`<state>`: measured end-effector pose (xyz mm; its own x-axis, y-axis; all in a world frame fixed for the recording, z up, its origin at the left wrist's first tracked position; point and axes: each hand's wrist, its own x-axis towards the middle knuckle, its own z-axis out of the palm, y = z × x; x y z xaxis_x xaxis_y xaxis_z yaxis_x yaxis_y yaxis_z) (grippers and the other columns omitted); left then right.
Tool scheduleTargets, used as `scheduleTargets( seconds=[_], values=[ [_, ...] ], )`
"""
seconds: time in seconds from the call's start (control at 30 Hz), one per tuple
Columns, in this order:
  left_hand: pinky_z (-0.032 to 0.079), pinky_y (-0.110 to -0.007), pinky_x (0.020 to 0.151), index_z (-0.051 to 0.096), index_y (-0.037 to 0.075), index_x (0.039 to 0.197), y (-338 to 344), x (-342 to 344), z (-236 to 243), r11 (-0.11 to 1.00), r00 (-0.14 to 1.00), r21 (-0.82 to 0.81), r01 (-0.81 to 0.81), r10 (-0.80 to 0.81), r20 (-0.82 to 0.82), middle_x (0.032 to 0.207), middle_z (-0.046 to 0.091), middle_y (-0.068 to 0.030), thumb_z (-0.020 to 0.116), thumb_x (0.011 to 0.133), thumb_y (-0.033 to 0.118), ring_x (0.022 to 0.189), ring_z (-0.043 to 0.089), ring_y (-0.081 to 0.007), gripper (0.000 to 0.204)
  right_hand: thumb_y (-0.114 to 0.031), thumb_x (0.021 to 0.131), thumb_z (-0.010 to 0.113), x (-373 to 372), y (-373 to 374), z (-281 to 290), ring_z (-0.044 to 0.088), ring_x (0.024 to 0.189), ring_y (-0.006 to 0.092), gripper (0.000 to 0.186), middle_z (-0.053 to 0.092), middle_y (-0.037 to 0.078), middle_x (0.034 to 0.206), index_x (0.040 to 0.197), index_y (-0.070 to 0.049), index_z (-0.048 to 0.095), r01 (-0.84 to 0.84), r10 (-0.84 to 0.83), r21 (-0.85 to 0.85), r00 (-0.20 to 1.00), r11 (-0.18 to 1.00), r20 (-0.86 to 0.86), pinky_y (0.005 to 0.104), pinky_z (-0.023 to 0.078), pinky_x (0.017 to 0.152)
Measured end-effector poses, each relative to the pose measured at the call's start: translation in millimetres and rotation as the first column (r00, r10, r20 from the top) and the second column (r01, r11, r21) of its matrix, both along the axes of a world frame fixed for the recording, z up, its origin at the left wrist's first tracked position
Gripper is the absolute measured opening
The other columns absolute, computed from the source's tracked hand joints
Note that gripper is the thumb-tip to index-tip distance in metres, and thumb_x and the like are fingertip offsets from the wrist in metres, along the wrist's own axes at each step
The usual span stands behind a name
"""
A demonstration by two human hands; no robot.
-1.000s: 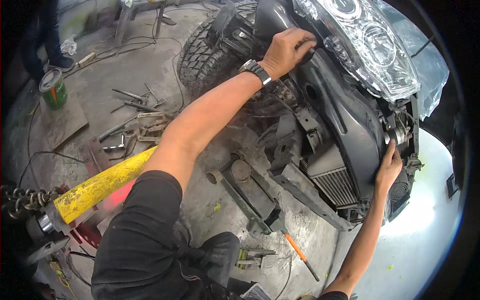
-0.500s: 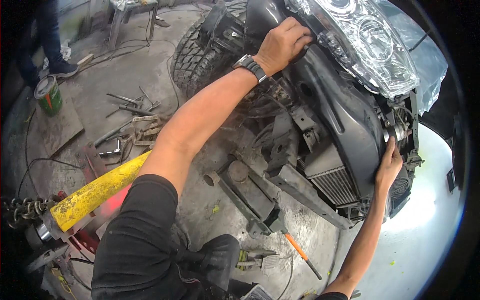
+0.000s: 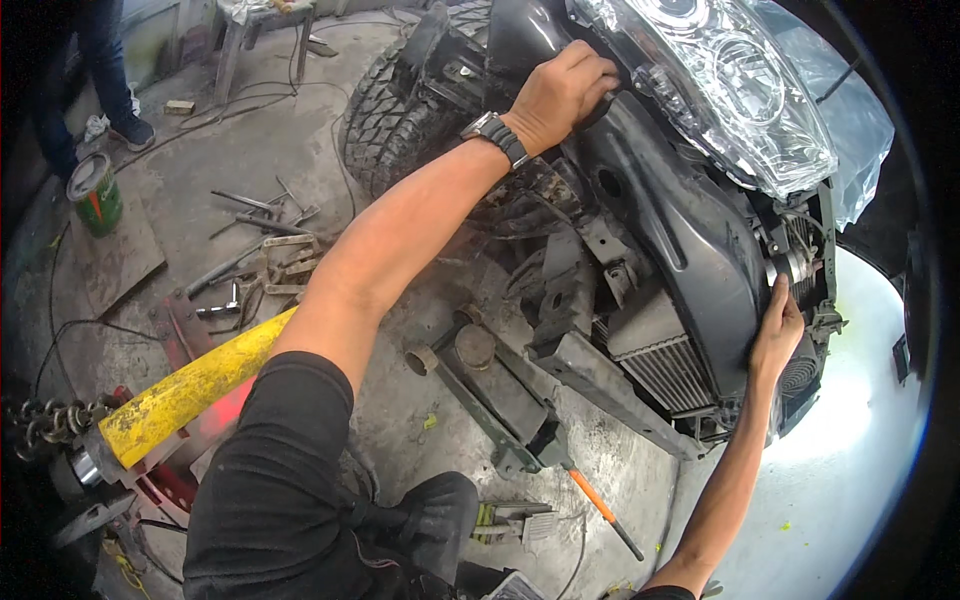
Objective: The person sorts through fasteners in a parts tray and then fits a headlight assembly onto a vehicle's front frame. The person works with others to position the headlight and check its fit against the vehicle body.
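A long black curved car body panel [image 3: 665,200] lies along the vehicle's open front corner, below the headlight. On its upper edge my left hand [image 3: 562,92] is closed, fingers curled over the rim and a watch [image 3: 497,136] on the wrist. My right hand [image 3: 778,332] grips the panel's lower right edge, thumb pointing up; its other fingers are hidden behind the panel. Beside the panel is a headlight [image 3: 745,85] wrapped in clear film. A finned cooler [image 3: 662,365] shows under the panel's lower end.
A floor jack [image 3: 490,370] with an orange-and-black handle [image 3: 595,500] stands below the vehicle. The yellow cylinder [image 3: 190,390] of a red-framed machine lies at left. Loose tools, cables and a green can [image 3: 95,195] are on the floor. A person's leg [image 3: 105,70] is at upper left.
My left hand has shifted very slightly, still closed on the panel's edge. The other person's foot has turned and drawn back from the wooden block. My right hand looks unmoved.
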<state>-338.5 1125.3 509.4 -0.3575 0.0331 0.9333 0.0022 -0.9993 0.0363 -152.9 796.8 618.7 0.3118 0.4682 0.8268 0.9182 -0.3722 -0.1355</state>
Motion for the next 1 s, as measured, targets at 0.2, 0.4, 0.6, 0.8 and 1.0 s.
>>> scheduleTargets(
  seconds=[0.2,0.4,0.6,0.8,1.0],
  values=[
    [0.052,-0.037,0.068,0.063,0.002,0.097,2.5,-2.3,-1.3,0.999,0.998,0.040,-0.018,0.021,-0.064,0.090,0.060,-0.0124,0.067,0.085,0.007,0.080,0.062,-0.0317,0.013,-0.044,0.099,0.048,-11.2,0.7,0.7,0.037,0.063,0.0158,0.059,0.043,0.010,0.060,0.079,0.011,0.055,0.007,-0.007,-0.017,1.000,1.000,-0.002,0.0342,0.033,0.059],
    [0.052,-0.038,0.066,0.063,0.005,0.094,4.2,-1.4,3.7,0.998,0.993,0.046,-0.035,0.040,-0.114,0.092,0.056,-0.0091,0.067,0.083,0.009,0.078,0.062,-0.0302,0.013,-0.043,0.099,0.048,-7.2,-0.3,0.3,0.039,0.065,0.0154,0.058,0.044,0.011,0.061,0.083,0.012,0.056,-0.022,0.022,-0.020,1.000,1.000,0.016,0.0332,0.035,0.060],
    [0.053,-0.036,0.068,0.065,0.004,0.098,2.5,-3.2,1.4,1.000,0.994,0.000,-0.007,0.006,-0.105,0.091,0.060,-0.0119,0.072,0.081,0.006,0.079,0.062,-0.0303,0.019,-0.042,0.099,0.049,-7.2,0.6,-1.0,0.038,0.065,0.0154,0.057,0.043,0.010,0.062,0.082,0.012,0.054,-0.039,0.039,0.005,0.999,0.999,0.029,0.0328,0.035,0.060],
    [0.053,-0.034,0.068,0.067,0.004,0.093,2.9,-0.8,2.1,1.000,0.999,0.019,-0.018,0.019,-0.042,0.086,0.061,-0.0103,0.073,0.080,0.006,0.078,0.063,-0.0282,0.015,-0.041,0.099,0.050,-5.5,-0.1,-0.2,0.038,0.065,0.0153,0.056,0.042,0.011,0.062,0.079,0.011,0.053,-0.009,0.009,-0.002,1.000,1.000,0.005,0.0332,0.036,0.060],
    [0.053,-0.033,0.067,0.067,0.004,0.093,2.6,1.0,1.4,0.998,0.997,-0.044,0.052,-0.055,-0.057,0.086,0.061,-0.0101,0.073,0.080,0.006,0.076,0.063,-0.0280,0.015,-0.043,0.099,0.049,-2.5,-1.3,0.8,0.040,0.066,0.0161,0.057,0.045,0.012,0.063,0.081,0.011,0.054,0.014,-0.014,-0.015,1.000,1.000,0.010,0.0340,0.038,0.062]
  ],
)
